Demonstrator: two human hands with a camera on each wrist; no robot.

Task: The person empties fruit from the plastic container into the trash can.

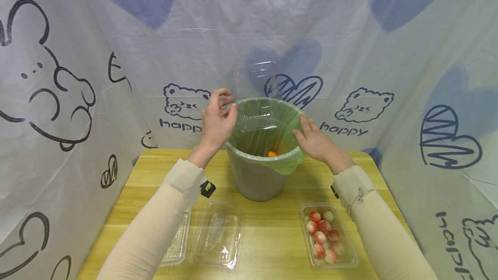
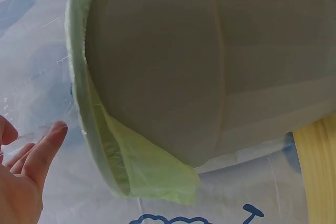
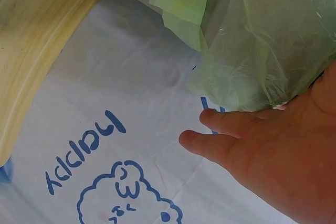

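A grey trash bin [image 1: 256,180] stands on the table, lined with a green plastic bag [image 1: 289,165] folded over its rim. My left hand [image 1: 218,120], at the bin's left rim, pinches the edge of a clear plastic container [image 1: 256,118], which is tilted up over the bin's mouth. In the left wrist view, thin clear plastic [image 2: 31,132] shows between thumb and fingers. My right hand [image 1: 316,141] touches the bag at the right rim, its fingers [image 3: 210,142] straight. Down inside the bin lies a small orange round thing [image 1: 272,154].
Near the front of the wooden table [image 1: 272,237], a clear tray of several red-and-white balls [image 1: 324,237] sits at right. Two clear plastic containers lie at left, one [image 1: 218,234] in full view, the other [image 1: 177,245] partly behind my left sleeve. A printed curtain [image 1: 218,25] encloses the table.
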